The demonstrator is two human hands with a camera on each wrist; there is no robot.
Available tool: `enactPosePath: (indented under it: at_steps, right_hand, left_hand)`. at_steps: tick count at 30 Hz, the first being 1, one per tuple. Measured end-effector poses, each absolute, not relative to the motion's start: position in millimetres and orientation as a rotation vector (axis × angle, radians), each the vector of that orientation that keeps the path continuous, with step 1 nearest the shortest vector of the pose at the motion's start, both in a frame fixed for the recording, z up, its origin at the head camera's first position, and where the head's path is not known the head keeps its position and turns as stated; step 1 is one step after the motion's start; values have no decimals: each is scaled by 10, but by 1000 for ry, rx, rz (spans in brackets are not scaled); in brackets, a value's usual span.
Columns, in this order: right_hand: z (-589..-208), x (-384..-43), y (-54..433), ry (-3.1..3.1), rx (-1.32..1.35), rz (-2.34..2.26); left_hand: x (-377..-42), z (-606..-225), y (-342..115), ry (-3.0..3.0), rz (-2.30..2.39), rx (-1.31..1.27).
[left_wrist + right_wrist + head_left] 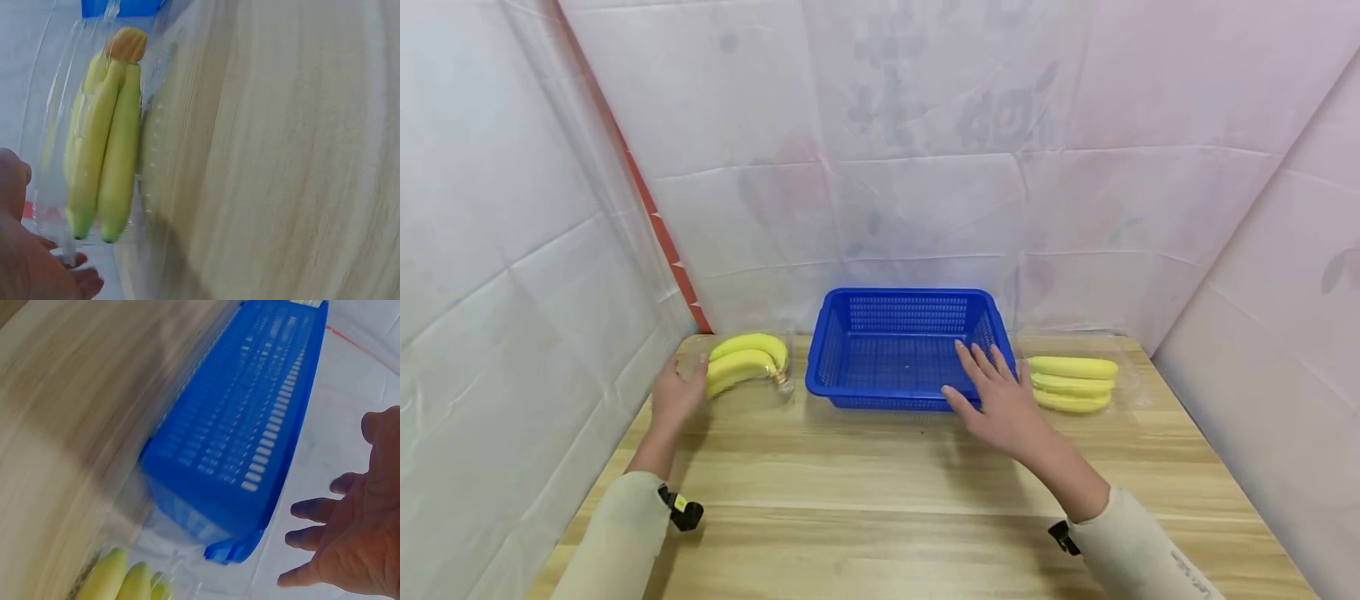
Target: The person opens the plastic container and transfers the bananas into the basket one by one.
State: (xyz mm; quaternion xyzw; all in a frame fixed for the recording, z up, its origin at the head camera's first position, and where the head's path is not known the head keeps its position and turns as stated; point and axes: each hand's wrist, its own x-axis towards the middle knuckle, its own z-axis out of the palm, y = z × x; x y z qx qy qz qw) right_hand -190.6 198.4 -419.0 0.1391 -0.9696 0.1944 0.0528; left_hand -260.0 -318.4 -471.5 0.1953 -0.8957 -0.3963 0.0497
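At the left, a clear plastic box holds yellow bananas; in the left wrist view their brown stem end points away from the hand. My left hand grips the left end of this box, fingers at its edge. A blue mesh basket stands in the middle, at the back of the table. Over its front right corner my right hand is spread with straight fingers, holding nothing. Right of the basket, more bananas lie in clear plastic packaging.
The wooden table extends toward me in front of the basket. Pale printed sheeting hangs behind it and along both sides, with a red strip at the back left corner.
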Motion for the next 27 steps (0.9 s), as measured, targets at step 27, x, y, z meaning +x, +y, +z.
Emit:
enactPosePath:
  at_steps: [27]
  right_hand:
    - [-4368, -1488, 563, -2960, 1088, 1149]
  left_hand:
    - [-2474, -4750, -3183, -2628, -1498, 679]
